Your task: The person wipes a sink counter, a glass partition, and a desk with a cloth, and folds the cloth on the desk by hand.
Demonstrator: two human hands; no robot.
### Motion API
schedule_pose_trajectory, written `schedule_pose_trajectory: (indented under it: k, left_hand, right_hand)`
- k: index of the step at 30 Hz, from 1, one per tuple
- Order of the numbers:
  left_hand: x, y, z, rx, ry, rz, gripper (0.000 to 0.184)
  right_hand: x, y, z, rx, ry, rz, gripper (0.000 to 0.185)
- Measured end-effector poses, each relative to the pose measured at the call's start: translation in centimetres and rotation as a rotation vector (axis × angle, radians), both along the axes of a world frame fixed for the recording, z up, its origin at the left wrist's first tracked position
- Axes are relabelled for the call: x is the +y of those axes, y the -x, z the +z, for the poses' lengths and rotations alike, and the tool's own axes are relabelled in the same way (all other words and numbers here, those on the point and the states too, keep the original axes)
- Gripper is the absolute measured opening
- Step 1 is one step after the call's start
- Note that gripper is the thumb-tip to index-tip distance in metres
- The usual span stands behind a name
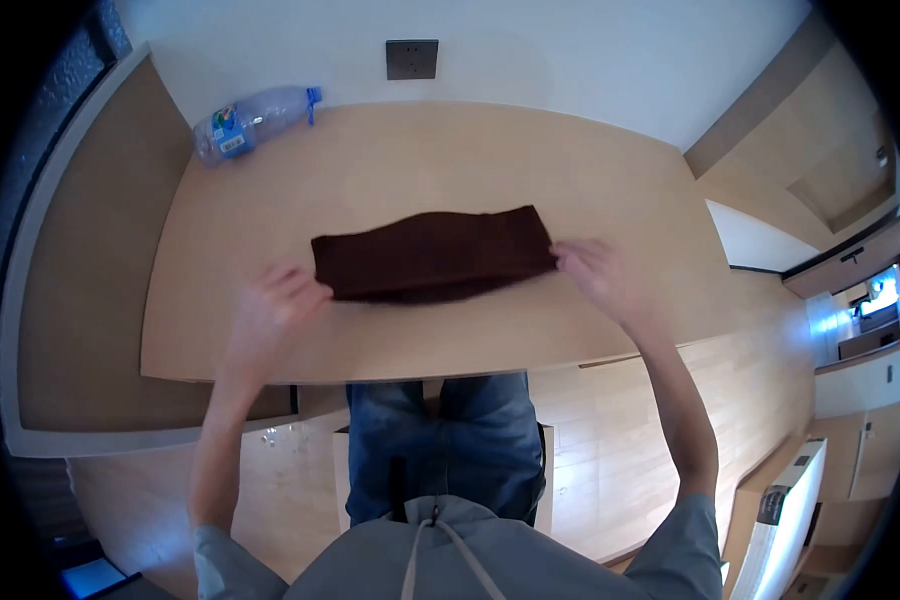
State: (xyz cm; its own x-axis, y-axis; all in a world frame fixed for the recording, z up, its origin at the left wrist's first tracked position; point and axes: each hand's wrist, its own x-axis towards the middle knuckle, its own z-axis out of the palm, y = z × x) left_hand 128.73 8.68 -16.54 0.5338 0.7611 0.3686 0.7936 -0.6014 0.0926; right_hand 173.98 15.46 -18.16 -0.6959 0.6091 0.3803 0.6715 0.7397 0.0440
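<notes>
A dark brown cloth (430,258) is found at the centre of the frame, stretched lengthwise above or on the table (440,345); full contact cannot be confirmed. Its lower left corner appears pinched by the fingers of the left hand (285,293), its right edge by those of the right hand (592,268); both are blurred. Straightening or folding is judged to be in hand. Evenly matched tension is called for next.

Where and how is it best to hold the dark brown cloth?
Probably best pinched at its two short ends, left hand from the left, right hand from the right: the dark brown cloth extends sideways as a long, flat band.
</notes>
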Motion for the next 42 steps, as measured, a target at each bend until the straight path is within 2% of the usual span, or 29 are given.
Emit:
schedule_pose_trajectory:
  k: [2, 5, 8, 11, 13, 15, 18, 19, 22, 26, 32, 35, 38, 42]
  left_hand:
    - [-1.9, -0.5, -1.5, 0.061, 0.133, -0.005, 0.015]
    - [-4.1, -1.7, -0.7, -0.106, 0.208, 0.002, 0.015]
    - [-3.7, -4.5, -0.8, -0.422, 0.281, 0.244, 0.017]
    - [-1.0, -8.2, -1.7, -0.419, 0.229, 0.4, 0.024]
    - [1.9, -8.8, -6.5, -0.32, 0.1, 0.333, 0.035]
    - [2.7, -9.0, -8.0, -0.241, 0.047, 0.301, 0.046]
    - [2.1, -8.8, -7.8, -0.147, 0.087, 0.318, 0.056]
    - [2.0, -8.4, -7.6, -0.121, 0.098, 0.333, 0.058]
    - [1.6, -7.8, -6.6, -0.064, 0.127, 0.377, 0.062]
    - [1.6, -7.5, -6.5, -0.084, 0.153, 0.418, 0.065]
    - [2.7, -4.2, -7.4, -0.019, 0.169, 0.521, 0.062]
    - [2.8, -3.6, -8.0, 0.018, 0.145, 0.563, 0.057]
    - [4.2, -2.2, -8.6, -0.099, 0.148, 0.555, 0.045]
    - [7.0, 0.1, -7.0, -0.242, 0.193, 0.456, 0.026]
  right_hand:
    - [-2.1, -0.6, -0.8, -0.064, 0.125, -0.01, 0.013]
    - [-4.0, -0.8, -0.3, -0.075, 0.157, 0.021, 0.026]
    - [-3.7, 0.6, -0.1, 0.154, 0.155, -0.238, 0.03]
    - [-2.2, 6.1, 1.1, 0.31, 0.283, -0.339, 0.027]
    - [0.7, 8.9, -3.5, 0.419, 0.088, -0.09, 0.025]
    - [2.2, 12.0, -4.6, 0.363, 0.125, 0.034, 0.033]
    - [1.5, 14.3, -5.6, 0.133, 0.077, -0.038, 0.042]
    - [1.5, 14.1, -5.6, 0.12, 0.208, -0.055, 0.051]
    - [0.8, 13.4, -5.4, 0.067, 0.111, -0.164, 0.051]
    - [0.7, 11.5, -5.5, 0.081, 0.127, -0.305, 0.052]
    - [0.8, 8.4, -7.1, 0.097, 0.073, -0.588, 0.053]
    - [0.2, 8.4, -7.3, 0.099, 0.084, -0.653, 0.055]
    - [0.2, 8.6, -7.5, 0.082, 0.031, -0.667, 0.05]
    - [2.3, 6.9, -5.4, 0.209, 0.179, -0.531, 0.033]
